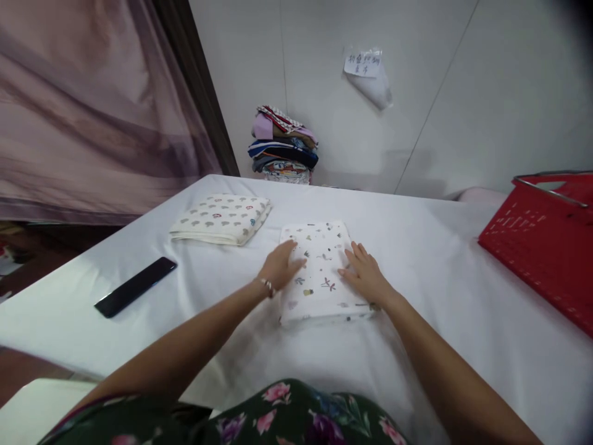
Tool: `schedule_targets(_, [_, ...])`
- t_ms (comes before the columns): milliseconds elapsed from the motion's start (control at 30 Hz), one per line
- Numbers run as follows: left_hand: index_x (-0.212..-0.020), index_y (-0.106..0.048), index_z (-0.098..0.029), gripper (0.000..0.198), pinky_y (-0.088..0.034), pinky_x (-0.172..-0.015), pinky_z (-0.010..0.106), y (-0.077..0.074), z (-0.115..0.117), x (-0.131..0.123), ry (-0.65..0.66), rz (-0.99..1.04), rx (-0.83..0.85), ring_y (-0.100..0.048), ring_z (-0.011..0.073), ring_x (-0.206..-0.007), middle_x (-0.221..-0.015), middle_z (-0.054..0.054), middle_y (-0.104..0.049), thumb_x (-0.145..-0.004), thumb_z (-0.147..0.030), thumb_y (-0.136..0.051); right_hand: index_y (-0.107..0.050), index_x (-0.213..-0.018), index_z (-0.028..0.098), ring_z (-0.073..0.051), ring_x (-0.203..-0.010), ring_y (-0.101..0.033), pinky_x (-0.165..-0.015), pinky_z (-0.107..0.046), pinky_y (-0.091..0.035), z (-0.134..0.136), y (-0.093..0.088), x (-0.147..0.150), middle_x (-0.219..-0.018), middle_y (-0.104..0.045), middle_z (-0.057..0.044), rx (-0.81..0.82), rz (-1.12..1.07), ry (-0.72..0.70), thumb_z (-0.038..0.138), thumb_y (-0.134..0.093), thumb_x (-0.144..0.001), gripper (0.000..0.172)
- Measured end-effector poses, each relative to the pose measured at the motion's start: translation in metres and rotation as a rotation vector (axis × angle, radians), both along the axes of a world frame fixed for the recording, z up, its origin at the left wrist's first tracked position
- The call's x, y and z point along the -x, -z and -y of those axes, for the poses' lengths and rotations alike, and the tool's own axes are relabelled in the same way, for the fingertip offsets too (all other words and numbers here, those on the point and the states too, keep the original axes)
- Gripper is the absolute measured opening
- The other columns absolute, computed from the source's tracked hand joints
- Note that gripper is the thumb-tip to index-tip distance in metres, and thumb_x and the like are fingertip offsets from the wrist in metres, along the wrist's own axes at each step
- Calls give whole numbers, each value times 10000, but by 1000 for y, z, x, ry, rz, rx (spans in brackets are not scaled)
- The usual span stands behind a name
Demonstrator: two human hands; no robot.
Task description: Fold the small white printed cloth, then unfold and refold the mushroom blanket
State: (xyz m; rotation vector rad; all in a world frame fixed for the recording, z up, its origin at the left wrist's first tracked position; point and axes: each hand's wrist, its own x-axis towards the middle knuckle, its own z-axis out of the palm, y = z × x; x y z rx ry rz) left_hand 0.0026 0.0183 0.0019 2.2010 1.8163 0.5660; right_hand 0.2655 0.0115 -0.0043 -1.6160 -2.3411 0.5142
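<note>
White folded cloth with small coloured prints (319, 269) lies mid-bench, near the person. Left hand (280, 264) and right hand (367, 273) rest flat along its sides, fingers spread. Leftward: cream folded cloth with grey prints (220, 217), flat black rectangular device (136, 287). Red plastic basket (546, 232) bounds the right; white-covered bench (440, 266) stretches between. Multicoloured fabric stack (285, 151) beyond far edge.

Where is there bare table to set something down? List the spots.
Widest: the table between the right hand and the basket. Smaller: between the phone and the left forearm, and behind the middle cloth. Crowded: the centre, where the left hand and right hand touch that cloth, with the left cloth nearby.
</note>
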Motion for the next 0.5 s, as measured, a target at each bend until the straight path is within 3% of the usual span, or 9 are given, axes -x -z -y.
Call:
schedule_targets(67, [-1297, -416, -167, 574, -255, -1073, 417, 11, 33, -4, 134, -37, -64, -299, 235, -1314, -1410, 108, -373, -824, -490, -458, -277, -1404, 176, -242, -1380, -14, -1085, -475, -98, 18, 3, -2, -1507, -89, -95, -58, 26, -62, 556, -283, -887, 642])
schedule_targets(133, [-1317, -393, -193, 548, -244, -1069, 468, 21, 53, -4, 170, -66, -46, -216, 245, -1349, -1436, 89, -333, -848, -475, -426, -312, -1386, 192, -245, -1378, -54, -1077, -484, -123, 31, 10, -1, -1499, -147, -96, -93, 54, -101, 533, -294, -893, 600])
schedule_targets(233, [-1324, -385, -222, 518, -245, -1058, 502, 26, 61, -4, 157, -90, -16, -196, 250, -1356, -1446, 79, -315, -862, -457, -408, -368, -1353, 190, -252, -1373, -97, -1067, -493, -158, 39, 16, 1, -1487, -194, -102, -140, 88, -93, 507, -311, -898, 557])
schedule_targets(333, [-1306, -411, -204, 514, -243, -1051, 517, 20, 67, -5, 170, -131, -79, -205, 266, -1352, -1436, 98, -330, -855, -450, -423, -400, -1332, 177, -253, -1369, -127, -1069, -494, -166, 44, 15, 2, -1479, -220, -104, -207, 110, -76, 489, -315, -904, 536])
schedule_targets(500, [-1327, -389, -191, 528, -206, -1070, 503, 22, 90, -5, 344, -236, -232, -219, 259, -1348, -1423, 96, -354, -866, -446, -415, -415, -1332, 172, -250, -1360, -166, -1081, -486, -156, 61, 19, 0, -1452, -290, -103, -315, 130, -147, 458, -345, -908, 516])
